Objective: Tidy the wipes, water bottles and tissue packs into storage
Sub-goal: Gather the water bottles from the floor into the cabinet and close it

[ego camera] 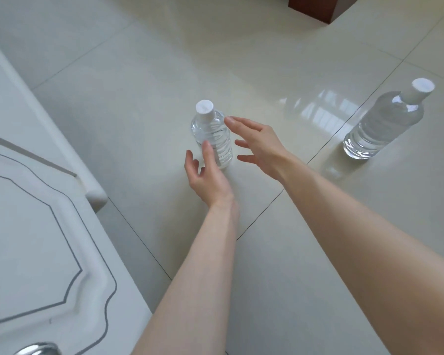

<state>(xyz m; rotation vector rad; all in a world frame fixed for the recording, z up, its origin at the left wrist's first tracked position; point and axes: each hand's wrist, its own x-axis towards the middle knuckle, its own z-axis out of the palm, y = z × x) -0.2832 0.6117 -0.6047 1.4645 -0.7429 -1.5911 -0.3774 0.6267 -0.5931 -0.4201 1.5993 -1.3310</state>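
A clear water bottle [212, 135] with a white cap stands upright on the tiled floor near the middle of the view. My left hand [207, 175] is just in front of it, fingers apart, one finger overlapping its lower side. My right hand [258, 147] hovers at the bottle's right side with fingers spread, its fingertip near the bottle's shoulder. Neither hand grips anything. A second, larger-looking water bottle [385, 124] with a white cap stands upright at the right, away from both hands.
A white cabinet [36, 226] with grey-lined door panels fills the left side, and a metal handle [37, 349] shows at its bottom edge. A brown wooden furniture corner [318, 8] sits at the top right. Glossy cream floor tiles [267, 278] lie around.
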